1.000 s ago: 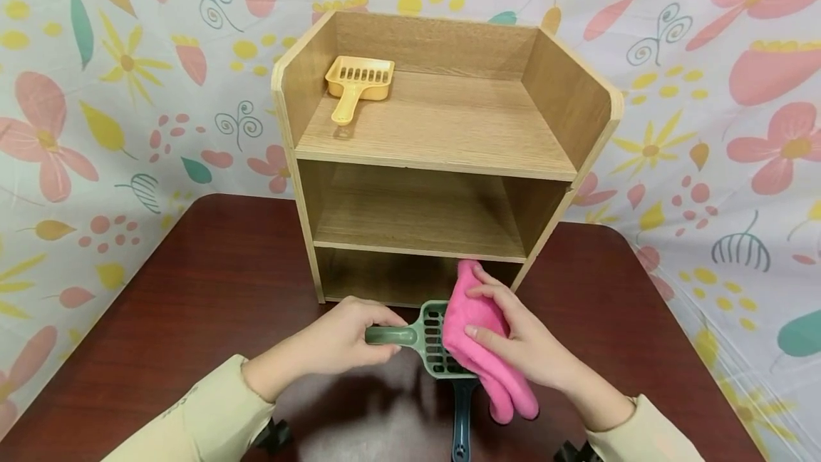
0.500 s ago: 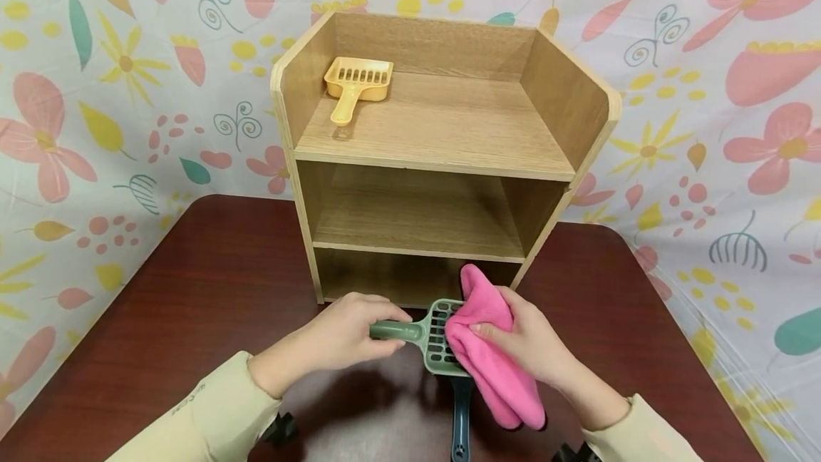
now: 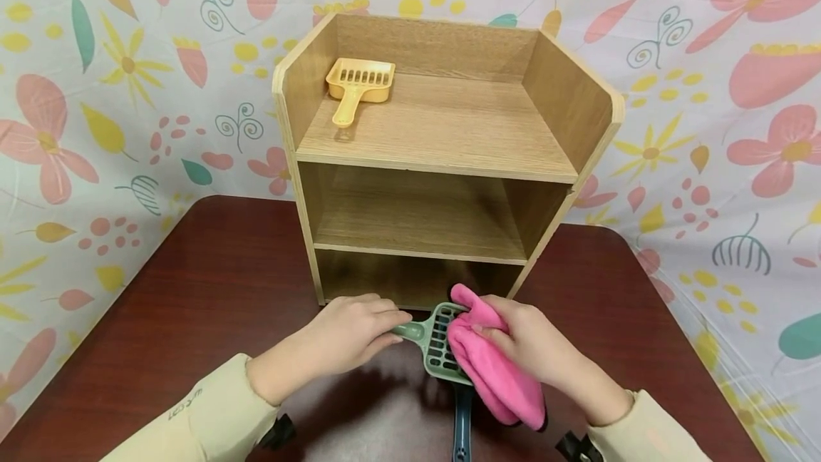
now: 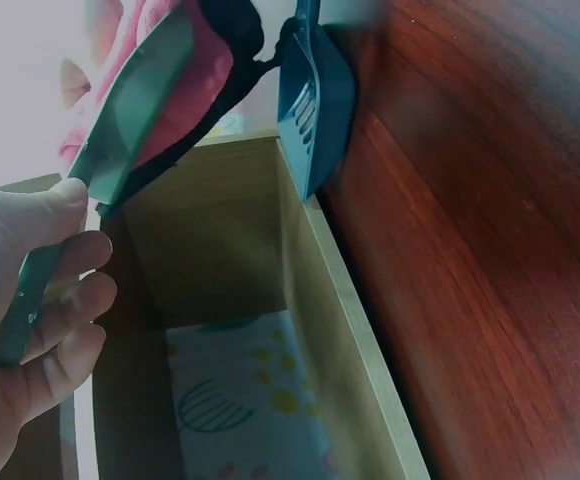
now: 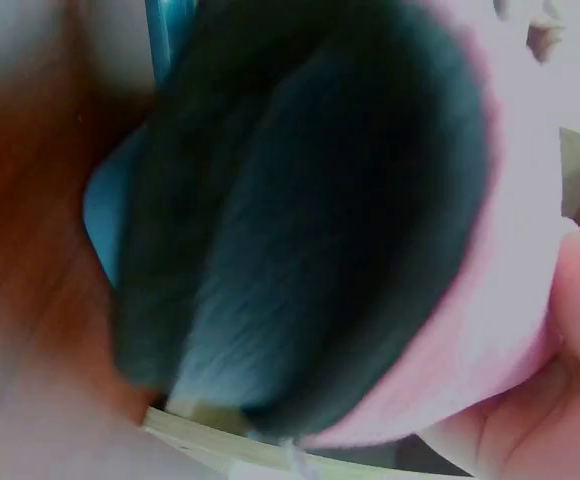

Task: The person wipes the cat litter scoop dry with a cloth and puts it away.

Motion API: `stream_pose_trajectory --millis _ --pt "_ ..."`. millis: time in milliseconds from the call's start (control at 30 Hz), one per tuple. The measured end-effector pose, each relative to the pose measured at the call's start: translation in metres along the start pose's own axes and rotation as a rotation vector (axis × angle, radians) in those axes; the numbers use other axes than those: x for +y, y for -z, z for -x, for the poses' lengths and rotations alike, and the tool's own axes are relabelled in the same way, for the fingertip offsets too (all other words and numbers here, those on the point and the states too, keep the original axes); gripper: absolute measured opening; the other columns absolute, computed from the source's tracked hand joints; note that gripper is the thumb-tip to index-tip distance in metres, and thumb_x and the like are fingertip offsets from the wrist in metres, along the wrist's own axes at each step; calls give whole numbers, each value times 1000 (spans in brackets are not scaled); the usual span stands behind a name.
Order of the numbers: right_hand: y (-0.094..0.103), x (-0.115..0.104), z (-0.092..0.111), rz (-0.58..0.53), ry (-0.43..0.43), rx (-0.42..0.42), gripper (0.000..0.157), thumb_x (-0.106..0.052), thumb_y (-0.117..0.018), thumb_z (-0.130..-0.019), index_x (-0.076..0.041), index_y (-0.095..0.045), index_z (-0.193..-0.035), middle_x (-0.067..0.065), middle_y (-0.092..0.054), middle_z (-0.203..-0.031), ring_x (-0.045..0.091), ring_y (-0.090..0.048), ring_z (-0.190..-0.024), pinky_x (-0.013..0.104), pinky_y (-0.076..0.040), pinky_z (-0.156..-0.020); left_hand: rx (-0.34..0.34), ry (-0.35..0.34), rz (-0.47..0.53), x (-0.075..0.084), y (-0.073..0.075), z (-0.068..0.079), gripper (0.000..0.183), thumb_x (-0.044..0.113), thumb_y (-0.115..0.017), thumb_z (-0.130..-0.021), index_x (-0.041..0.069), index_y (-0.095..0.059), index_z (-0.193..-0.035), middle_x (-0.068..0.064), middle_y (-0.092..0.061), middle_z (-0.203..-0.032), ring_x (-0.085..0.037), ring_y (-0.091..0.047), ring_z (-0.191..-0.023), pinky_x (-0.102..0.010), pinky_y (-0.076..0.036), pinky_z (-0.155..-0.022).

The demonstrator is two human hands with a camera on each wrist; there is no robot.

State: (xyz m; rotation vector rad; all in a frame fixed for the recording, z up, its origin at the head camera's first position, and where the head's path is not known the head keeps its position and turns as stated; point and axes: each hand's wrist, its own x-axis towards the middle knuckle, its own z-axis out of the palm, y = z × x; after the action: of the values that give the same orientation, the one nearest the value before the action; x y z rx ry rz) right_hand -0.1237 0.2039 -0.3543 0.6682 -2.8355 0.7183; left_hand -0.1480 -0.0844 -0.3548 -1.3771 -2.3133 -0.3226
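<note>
My left hand point(image 3: 359, 334) grips the handle of a green slotted litter scoop point(image 3: 440, 348), which is raised above the table. In the left wrist view the fingers point(image 4: 75, 300) curl round that handle. My right hand point(image 3: 535, 341) holds a folded pink cloth point(image 3: 494, 369) with a dark edge, pressed against the right part of the green scoop's slotted head. The cloth hides that part of the scoop. Below them a dark blue litter scoop point(image 3: 462, 423) lies on the table, its head mostly covered in the head view; the left wrist view shows its slotted head point(image 4: 315, 115).
Just beyond my hands stands a wooden shelf unit point(image 3: 417, 170) with three levels. A yellow litter scoop point(image 3: 361, 84) lies at the left of its top level. The dark red-brown table point(image 3: 212, 291) reaches out on both sides, with a flowered backdrop point(image 3: 128, 127) behind.
The right hand and cloth have shifted slightly down along the scoop, and the cloth's upper corner has dropped. The left hand has moved a little to the right, covering more of the handle.
</note>
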Motion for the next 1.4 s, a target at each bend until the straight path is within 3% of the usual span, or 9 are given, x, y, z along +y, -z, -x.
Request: stream_pose_trajectory --millis 233,433,633,867,1167,1400 --pt "4 -7 -6 110 97 -61 31 -13 -69 -84 -20 -64 -114 -9 -67 -103 7 -63 -91 33 -52 -81 13 -36 13 1 -2 -6 23 30 -70 -84 18 -69 -104 11 -65 -89 -8 -59 -80 -21 -51 -64" --pt "7 -9 -12 151 139 -83 28 -16 -69 -84 -21 -62 -111 -12 -65 -98 4 -60 -85 30 -52 -77 9 -40 26 2 -2 -11 22 30 -70 -84 20 -69 -104 13 -65 -89 -7 -57 -79 -20 -50 -65" --pt "8 -11 -16 164 180 -118 32 -17 -66 -86 -24 -60 -117 -12 -63 -101 4 -58 -90 31 -51 -80 11 -81 28 4 -7 -17 22 29 -70 -84 20 -68 -103 12 -64 -88 -7 -56 -77 -19 -49 -66" --pt "9 -7 -11 163 154 -130 37 -18 -67 -85 -25 -59 -120 -12 -63 -106 3 -58 -88 31 -51 -79 40 -70 22 5 -11 -11 21 31 -71 -83 22 -67 -101 13 -63 -84 -7 -57 -74 -19 -49 -62" --pt "15 4 -6 58 139 -77 32 -11 -67 -83 -24 -60 -112 -15 -62 -93 0 -55 -80 25 -50 -74 85 -12 69 -4 -8 3 23 29 -70 -84 20 -66 -105 11 -64 -88 -9 -62 -80 -24 -51 -66" --pt "7 5 -7 26 120 -72 26 -21 -69 -86 -24 -61 -110 -16 -63 -95 0 -57 -84 26 -50 -78 99 -3 79 -3 -11 6 23 27 -70 -84 17 -66 -105 9 -65 -90 -11 -61 -82 -25 -51 -70"
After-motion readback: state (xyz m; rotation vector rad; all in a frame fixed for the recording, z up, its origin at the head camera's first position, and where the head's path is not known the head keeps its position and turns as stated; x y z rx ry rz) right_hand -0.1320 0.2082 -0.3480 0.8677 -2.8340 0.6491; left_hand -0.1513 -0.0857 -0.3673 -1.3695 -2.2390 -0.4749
